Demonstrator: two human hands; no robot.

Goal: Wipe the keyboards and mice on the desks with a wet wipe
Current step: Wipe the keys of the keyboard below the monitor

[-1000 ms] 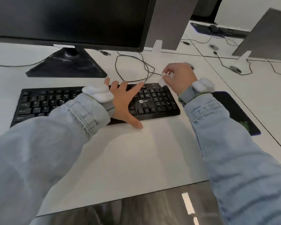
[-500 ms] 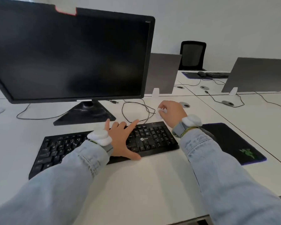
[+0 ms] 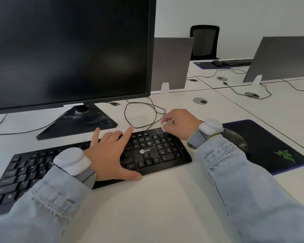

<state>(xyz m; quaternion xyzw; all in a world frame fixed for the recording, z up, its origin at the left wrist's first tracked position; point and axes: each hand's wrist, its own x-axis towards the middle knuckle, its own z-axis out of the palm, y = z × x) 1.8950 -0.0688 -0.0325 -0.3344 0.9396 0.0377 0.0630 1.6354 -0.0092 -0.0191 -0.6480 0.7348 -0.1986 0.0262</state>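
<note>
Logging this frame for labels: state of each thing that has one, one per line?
left hand: open, fingers spread, pressing flat on the keyboard
right hand: pinching the wet wipe
wet wipe: bunched, on the keyboard's far right corner
keyboard: flat on the desk, held down
mouse: on the mouse pad, untouched
monitor: screen dark

keyboard (image 3: 147, 153): black, flat on white desk, angled
wipe (image 3: 166, 126): white wad at keyboard's far right corner
mouse (image 3: 239, 142): black, on dark mat
</note>
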